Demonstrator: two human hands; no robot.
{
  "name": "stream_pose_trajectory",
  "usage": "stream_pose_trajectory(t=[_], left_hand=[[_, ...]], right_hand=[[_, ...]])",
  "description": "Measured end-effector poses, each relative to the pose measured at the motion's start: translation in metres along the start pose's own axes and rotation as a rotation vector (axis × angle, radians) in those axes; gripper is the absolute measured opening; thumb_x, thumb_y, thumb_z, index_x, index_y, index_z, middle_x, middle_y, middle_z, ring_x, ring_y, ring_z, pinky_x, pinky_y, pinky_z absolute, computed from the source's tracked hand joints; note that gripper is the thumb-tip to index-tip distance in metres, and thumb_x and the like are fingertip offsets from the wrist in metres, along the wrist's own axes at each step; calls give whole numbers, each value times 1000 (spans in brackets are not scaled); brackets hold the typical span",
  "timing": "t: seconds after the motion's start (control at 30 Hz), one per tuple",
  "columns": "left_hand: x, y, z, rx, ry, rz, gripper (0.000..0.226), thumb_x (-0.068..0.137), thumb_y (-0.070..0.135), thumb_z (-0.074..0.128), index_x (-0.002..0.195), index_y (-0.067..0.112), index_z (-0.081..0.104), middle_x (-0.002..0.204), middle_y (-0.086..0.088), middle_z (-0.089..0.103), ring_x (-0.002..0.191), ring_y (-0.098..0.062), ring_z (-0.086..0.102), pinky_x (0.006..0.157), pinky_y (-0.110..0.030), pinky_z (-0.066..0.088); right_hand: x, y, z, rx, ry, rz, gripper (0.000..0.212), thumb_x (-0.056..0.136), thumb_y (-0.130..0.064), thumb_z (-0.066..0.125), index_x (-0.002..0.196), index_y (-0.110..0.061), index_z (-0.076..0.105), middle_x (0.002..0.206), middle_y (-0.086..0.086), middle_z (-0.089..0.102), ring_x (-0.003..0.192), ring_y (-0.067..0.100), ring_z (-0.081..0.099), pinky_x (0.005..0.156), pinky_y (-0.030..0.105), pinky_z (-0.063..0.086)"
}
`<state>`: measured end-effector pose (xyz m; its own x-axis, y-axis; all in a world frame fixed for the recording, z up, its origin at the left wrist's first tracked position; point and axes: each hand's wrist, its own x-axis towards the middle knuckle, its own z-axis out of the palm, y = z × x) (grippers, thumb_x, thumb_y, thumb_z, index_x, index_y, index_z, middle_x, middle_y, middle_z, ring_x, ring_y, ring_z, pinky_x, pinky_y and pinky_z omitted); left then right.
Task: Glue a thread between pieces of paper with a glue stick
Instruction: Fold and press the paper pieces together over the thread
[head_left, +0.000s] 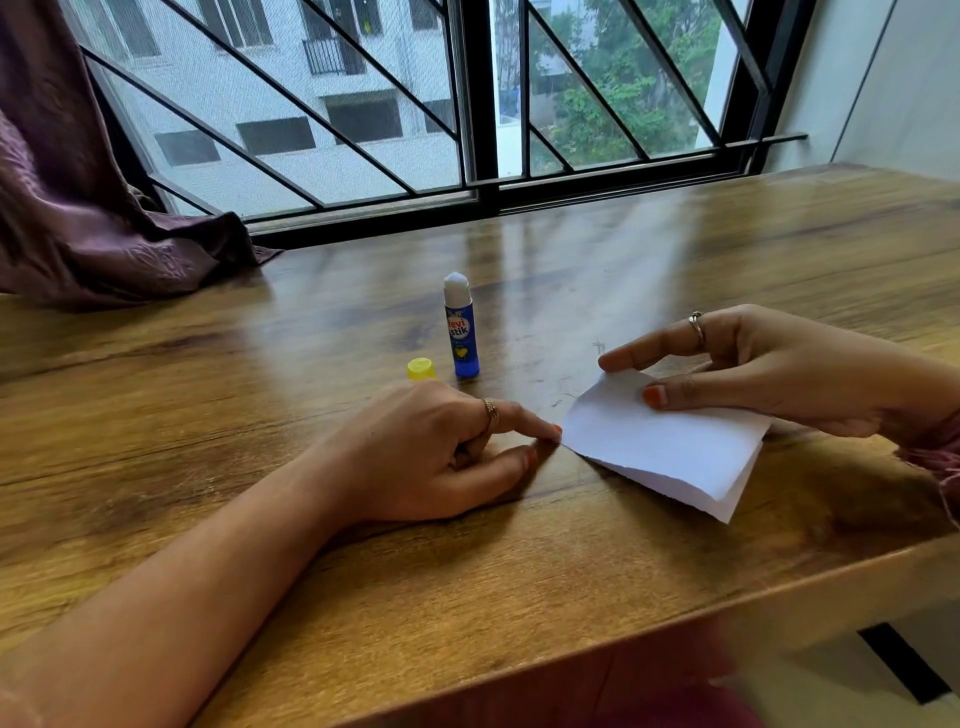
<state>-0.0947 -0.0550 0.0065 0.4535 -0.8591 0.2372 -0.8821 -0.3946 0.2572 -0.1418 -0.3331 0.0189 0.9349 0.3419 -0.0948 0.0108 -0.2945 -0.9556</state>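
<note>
A folded white paper (670, 457) with two layers lies at the right of the wooden table (311, 519). My right hand (753, 364) holds its far edge, thumb on top and index finger stretched over the far corner. My left hand (441, 457) rests on the table, and its straight index fingertip touches the paper's left corner while the other fingers curl under. A blue glue stick (461, 332) stands upright and uncapped behind my left hand, with its yellow cap (421, 369) beside it. I see no thread.
A purple curtain (78, 208) drapes onto the table's far left corner. A barred window (467, 104) runs along the far edge. The table's near edge (623, 634) cuts diagonally across the lower right.
</note>
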Motion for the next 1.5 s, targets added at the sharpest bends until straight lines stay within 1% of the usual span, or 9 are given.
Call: stream_pose_trajectory(t=[0.27,0.33,0.5,0.67,0.73,0.87,0.93,1.13,1.5], left_hand=[[1,1,0,-8,-2,-7,37,90,48,43,120,36,62,45,8,42,45,-8,46,46,-17,29],[0,1,0,3,0,-16,38,89,50,42,120,38,61,45,8,41,45,-7,46,47,-16,28],[-1,3,0,26,-9,-31,37,89,50,42,120,40,60,45,9,41,45,-3,45,47,-14,26],[0,4,0,31,-11,-46,34,89,48,47,120,40,61,45,8,41,46,-4,45,47,-14,25],[0,4,-1,24,-14,-47,35,89,49,46,120,40,60,45,8,41,47,-6,47,47,-14,26],[-1,4,-1,18,-13,-47,36,89,49,45,119,39,61,45,9,42,47,-7,47,47,-16,29],[-1,4,0,20,-11,-50,34,89,48,46,119,39,61,45,10,41,46,-6,46,47,-17,29],[-1,5,0,14,-5,-57,37,88,51,44,118,39,62,46,10,40,46,-6,45,47,-18,30],[-1,4,1,23,-1,-65,35,88,50,47,118,40,62,46,8,43,47,-7,46,47,-18,28]], right_hand=[[-1,2,0,-12,5,-18,38,77,-15,67,114,-25,69,98,-4,75,66,13,69,53,18,53],[-1,2,-1,-2,3,-21,38,77,-17,68,114,-27,69,105,-1,74,75,18,72,58,21,55],[-4,3,-4,-43,46,-39,44,70,-24,73,113,-32,69,113,-7,68,92,21,71,66,24,57],[-8,-1,-7,-148,69,-56,49,62,-35,77,110,-38,68,108,-8,71,98,20,69,81,40,58],[-10,-3,-7,-164,65,-51,49,62,-40,81,109,-38,68,104,-3,72,94,24,67,79,43,52],[-12,-6,-9,-203,43,-16,47,62,-40,79,108,-40,67,97,0,74,81,17,67,58,21,49],[-13,-7,-11,-183,33,-5,47,62,-35,78,107,-38,68,94,3,75,79,14,70,55,16,50],[-14,-8,-12,-190,35,20,44,61,-31,79,105,-33,69,89,9,76,84,22,73,61,22,55],[-13,-11,-8,-234,81,65,40,66,-25,76,104,-26,69,83,7,76,76,16,70,55,17,51]])
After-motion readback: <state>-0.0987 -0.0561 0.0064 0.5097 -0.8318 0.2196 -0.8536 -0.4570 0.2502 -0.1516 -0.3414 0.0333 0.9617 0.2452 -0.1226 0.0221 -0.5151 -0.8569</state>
